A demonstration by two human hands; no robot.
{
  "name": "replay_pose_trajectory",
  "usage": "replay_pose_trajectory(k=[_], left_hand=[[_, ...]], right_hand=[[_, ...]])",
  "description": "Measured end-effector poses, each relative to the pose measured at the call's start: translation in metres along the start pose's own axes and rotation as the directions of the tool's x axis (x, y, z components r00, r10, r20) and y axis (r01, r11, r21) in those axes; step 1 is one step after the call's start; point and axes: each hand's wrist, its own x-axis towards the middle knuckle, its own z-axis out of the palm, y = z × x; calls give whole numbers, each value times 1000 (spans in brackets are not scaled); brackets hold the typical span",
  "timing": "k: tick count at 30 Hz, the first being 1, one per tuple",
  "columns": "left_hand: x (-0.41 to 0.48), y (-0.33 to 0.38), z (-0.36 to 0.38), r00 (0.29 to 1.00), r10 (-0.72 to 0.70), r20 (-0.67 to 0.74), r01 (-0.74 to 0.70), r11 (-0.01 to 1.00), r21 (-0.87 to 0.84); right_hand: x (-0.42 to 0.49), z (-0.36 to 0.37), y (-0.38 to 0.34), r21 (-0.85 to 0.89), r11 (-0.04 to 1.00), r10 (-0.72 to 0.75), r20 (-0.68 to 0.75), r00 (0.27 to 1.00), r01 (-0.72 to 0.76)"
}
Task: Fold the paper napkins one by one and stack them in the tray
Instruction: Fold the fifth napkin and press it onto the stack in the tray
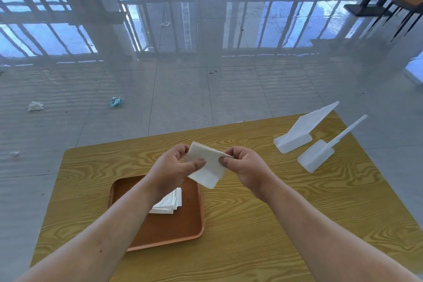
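My left hand (170, 168) and right hand (246, 165) share one white napkin (207, 168) between them, held in the air above the middle of the surface (263, 224). Each grip is a pinch: the left thumb lies across the napkin's near face with the fingers curled behind its left edge, and the right thumb presses its right side with the fingers folded over the top right corner. The napkin looks like a soft, matte white square, tilted so one corner points down toward me; a faint line crosses its lower part, where a second layer seems to show a shade brighter. Its lowest corner hangs just over the far right corner of the tray (192, 224).

The tray is brown with a lighter raised rim and rounded corners, sitting toward the near left part of the surface. Inside it, in its far half, I see a stack of folded napkins (170, 204), white, edges slightly fanned, partly hidden by my left forearm.

Near the far right corner of the surface stand two white holders (295, 139), one still carrying upright white sheets. The surface itself is yellow wood grain.
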Motion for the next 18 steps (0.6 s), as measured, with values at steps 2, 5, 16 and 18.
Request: replay_pose_trajectory(k=[2,5,16,18], left_hand=[[-1,-2,-1,995,-69,72,78,990,-121],[-2,-6,0,996,-86,39,90,986,-140],[-8,-28,-26,982,-191,-17,183,960,-210],[-10,-32,-35,980,-200,-14,192,955,-226]], right_hand=[[1,1,-2,216,975,39,40,998,-47],[1,9,-5,382,918,98,45,994,-108],[12,46,6,371,884,229,190,955,-286],[17,53,7,405,868,218,210,953,-288]])
